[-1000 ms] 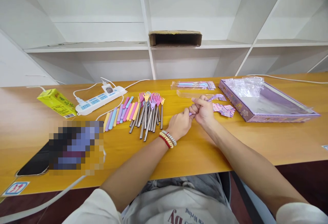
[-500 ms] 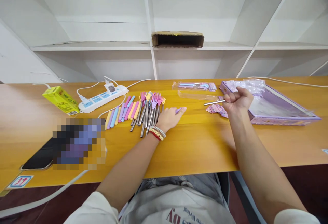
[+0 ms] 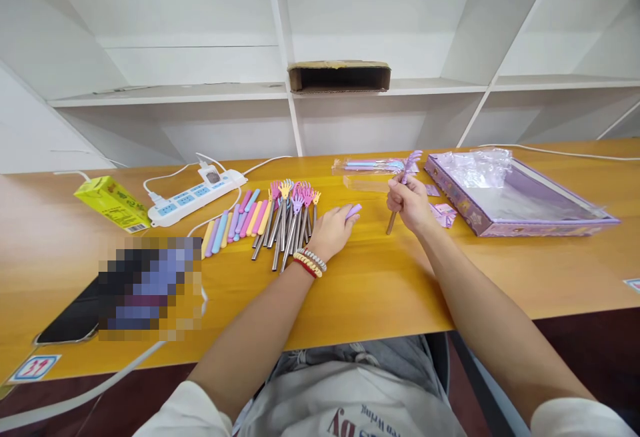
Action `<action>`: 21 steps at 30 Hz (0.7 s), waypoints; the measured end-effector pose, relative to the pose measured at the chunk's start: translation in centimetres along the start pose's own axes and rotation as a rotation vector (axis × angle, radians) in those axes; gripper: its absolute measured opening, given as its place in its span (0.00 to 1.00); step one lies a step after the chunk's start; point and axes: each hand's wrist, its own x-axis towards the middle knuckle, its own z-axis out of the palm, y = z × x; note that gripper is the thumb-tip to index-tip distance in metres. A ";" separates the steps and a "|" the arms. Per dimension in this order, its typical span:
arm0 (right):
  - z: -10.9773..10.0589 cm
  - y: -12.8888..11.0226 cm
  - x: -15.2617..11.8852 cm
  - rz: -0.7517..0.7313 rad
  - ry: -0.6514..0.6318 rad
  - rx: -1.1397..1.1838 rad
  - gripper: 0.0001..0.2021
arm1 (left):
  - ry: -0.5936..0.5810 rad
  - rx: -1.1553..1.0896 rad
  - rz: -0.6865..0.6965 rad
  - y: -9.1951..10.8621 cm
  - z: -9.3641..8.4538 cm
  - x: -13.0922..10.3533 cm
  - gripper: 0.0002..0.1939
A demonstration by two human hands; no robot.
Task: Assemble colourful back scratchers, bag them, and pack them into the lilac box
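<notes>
My left hand [image 3: 330, 232] is closed around a short purple handle [image 3: 354, 210], whose end sticks out past the fingers. In my right hand [image 3: 412, 206] is a back scratcher [image 3: 412, 162] with a purple claw-shaped head pointing up and its metal rod coming out below the fist. The two hands are apart, just over the table. Left of my left hand lies a pile of back scratcher rods [image 3: 287, 224] with pink, yellow and purple claw heads. Beside that pile is a row of loose coloured handles [image 3: 235, 220].
A purple box tray [image 3: 545, 229] with clear plastic wrap stands at the right. Printed cards [image 3: 444, 215] and bagged back scratchers [image 3: 373, 166] lie near it. A power strip [image 3: 200, 196], yellow drink carton [image 3: 113, 204] and black phone [image 3: 70, 310] are at the left.
My right hand has moved left, nearer my left hand, and turned the back scratcher from lying sideways to upright, head up. My left hand keeps the purple handle, with its wrist turned slightly.
</notes>
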 end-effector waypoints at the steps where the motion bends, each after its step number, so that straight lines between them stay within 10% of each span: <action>1: -0.2 0.3 0.0 0.000 -0.007 -0.008 0.16 | -0.011 0.004 -0.022 0.0 0.1 0.0 0.20; 15: 0.6 2.3 -0.4 0.099 0.006 -0.041 0.25 | -0.017 0.152 -0.025 -0.4 0.7 -0.2 0.13; 21: 0.4 2.8 -0.4 0.038 0.027 -0.210 0.19 | 0.208 -0.009 0.044 -0.5 0.2 -0.2 0.17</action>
